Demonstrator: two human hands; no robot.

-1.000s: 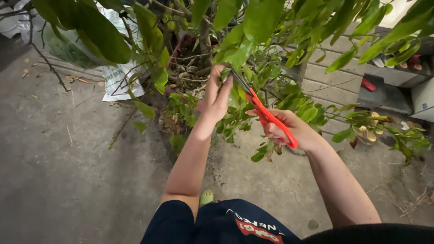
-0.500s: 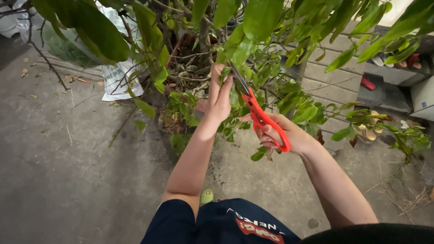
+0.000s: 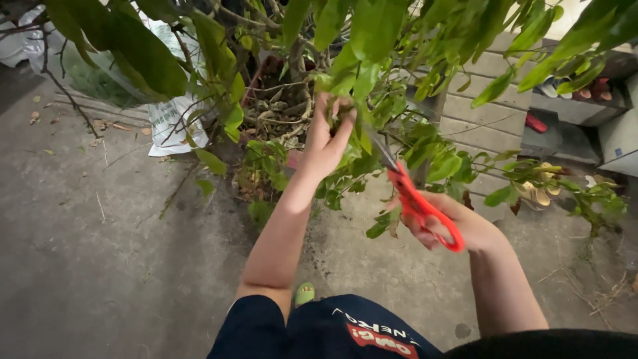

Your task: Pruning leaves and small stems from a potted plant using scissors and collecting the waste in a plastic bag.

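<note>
My left hand (image 3: pixel 324 136) reaches up into a leafy potted plant (image 3: pixel 345 73) and pinches a small sprig of green leaves (image 3: pixel 342 110) between thumb and fingers. My right hand (image 3: pixel 452 226) holds red-handled scissors (image 3: pixel 419 203), fingers through the loops, with the dark blades (image 3: pixel 379 149) pointing up-left toward the sprig. The blades sit a little below and right of my left hand, apart from it. Whether the sprig is still attached to the plant is hidden by the leaves.
The plant's pot (image 3: pixel 272 73) holds dry twigs and soil. A white plastic bag (image 3: pixel 169 119) lies left of it on the concrete floor (image 3: pixel 86 252). Brick steps (image 3: pixel 478 119) and a shelf with shoes (image 3: pixel 571 86) stand at right. My green sandal (image 3: pixel 304 292) shows below.
My right hand has drawn the scissors down and to the right, away from the sprig. My left hand has stayed on the leaves, fingers closing more tightly on them.
</note>
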